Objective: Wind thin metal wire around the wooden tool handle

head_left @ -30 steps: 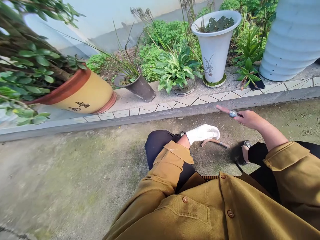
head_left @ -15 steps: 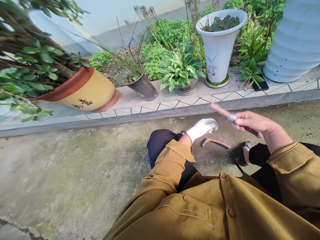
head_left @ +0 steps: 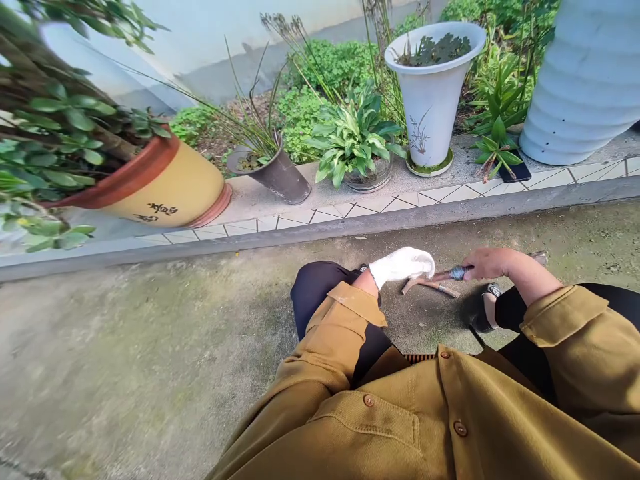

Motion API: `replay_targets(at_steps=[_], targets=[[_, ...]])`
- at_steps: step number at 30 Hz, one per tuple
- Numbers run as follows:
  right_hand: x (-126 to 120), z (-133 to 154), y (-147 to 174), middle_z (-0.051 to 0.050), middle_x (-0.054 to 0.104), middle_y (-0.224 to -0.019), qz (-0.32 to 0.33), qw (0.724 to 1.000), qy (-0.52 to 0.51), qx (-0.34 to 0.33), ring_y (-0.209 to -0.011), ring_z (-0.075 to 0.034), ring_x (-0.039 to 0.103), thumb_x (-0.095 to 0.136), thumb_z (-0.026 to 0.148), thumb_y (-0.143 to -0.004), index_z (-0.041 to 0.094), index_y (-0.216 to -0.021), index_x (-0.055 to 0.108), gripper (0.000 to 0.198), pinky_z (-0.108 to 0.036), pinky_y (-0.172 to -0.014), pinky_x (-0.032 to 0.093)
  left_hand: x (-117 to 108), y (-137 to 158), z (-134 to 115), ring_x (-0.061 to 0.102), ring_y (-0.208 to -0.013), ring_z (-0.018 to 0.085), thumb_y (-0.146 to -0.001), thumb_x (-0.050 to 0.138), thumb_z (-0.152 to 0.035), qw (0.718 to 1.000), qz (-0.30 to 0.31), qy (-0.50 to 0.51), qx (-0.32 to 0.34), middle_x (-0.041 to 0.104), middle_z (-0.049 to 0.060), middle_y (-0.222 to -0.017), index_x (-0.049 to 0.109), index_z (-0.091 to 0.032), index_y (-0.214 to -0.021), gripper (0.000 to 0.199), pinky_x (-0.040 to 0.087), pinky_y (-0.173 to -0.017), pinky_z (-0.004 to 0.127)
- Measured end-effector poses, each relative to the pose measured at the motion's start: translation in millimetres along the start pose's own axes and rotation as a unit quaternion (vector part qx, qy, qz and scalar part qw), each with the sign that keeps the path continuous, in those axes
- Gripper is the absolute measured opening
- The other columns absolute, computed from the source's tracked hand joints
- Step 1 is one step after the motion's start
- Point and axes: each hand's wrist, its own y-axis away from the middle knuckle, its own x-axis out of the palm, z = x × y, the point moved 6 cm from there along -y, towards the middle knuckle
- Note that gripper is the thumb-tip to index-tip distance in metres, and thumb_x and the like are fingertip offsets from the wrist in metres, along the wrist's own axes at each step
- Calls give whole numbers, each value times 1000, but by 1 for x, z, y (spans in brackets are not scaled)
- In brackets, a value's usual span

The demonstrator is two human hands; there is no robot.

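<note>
While holding the wire-bound stick (head_left: 442, 275) to the right of the frame's centre, attend to the grip first. See it clasped in the bare right hand (head_left: 486, 263), with fingers closed around the shaft just behind the blue-grey wrapping (head_left: 459, 273): a sound place to hold, best made snug but not rigid, so as to steer the tip without twisting the binding loose. Allow room for the greyish end (head_left: 540, 257) showing beyond the wrist, seemingly part of the same stick. Bring the left hand (head_left: 403, 265), white-gloved and half curled a little nearer the middle of the frame, into play with care: very near the stick's tip, but impossible to tell from above if touching it or pinching anything inside the bent fingers. Better to use it as a steady support there, with thumb and fingertips out of the line of the point. Watch also the bent stick (head_left: 436, 287) on the ground (head_left: 150, 367) just below, close under the tip in this view; shift it aside if likely to snag. Work low, well clear of the dark shoe (head_left: 481, 322) to the lower right and the ledge (head_left: 350, 208) across the upper frame.
</note>
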Motion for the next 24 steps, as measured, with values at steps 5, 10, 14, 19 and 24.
replay_targets(at_steps=[5,10,14,19,24], targets=[[15,43,23,0,58,-66,134,959,-185,-170,-61,-13,51,66,47,-79,16,-83,64,32,-25,-56,37,-10,-5,9,47,-56,8,-82,61,-33,1000,-25,8,11,63,4,-75,64,-11,-78,23,38,-54,22],[-36,24,38,0,54,-70,-148,909,-342,-188,-60,-12,46,52,69,-85,18,-85,60,52,-25,-56,36,-10,-8,6,49,-60,9,-86,59,-36,998,-59,-11,28,62,5,-73,64,-11,-80,26,43,-60,24],[-53,-25,29,-2,56,-65,-325,899,-295,-4,-56,-14,47,44,71,-87,18,-89,63,56,-27,-55,36,1,-3,2,54,-60,13,-87,58,-39,999,-31,-28,25,63,7,-71,67,-16,-78,26,46,-60,28],[-42,-36,10,-11,71,-90,-298,943,-54,138,-77,-25,63,48,58,-90,22,-115,66,48,-32,-63,40,5,6,4,66,-79,23,-83,64,-43,997,-7,-65,47,69,12,-82,71,-24,-83,20,51,-69,35],[-6,-11,-6,-14,72,-100,-97,990,66,78,-89,-30,66,54,52,-88,22,-111,72,42,-34,-67,41,2,12,3,66,-98,26,-83,62,-46,990,-12,-117,83,71,13,-96,72,-26,-87,23,51,-83,37]])
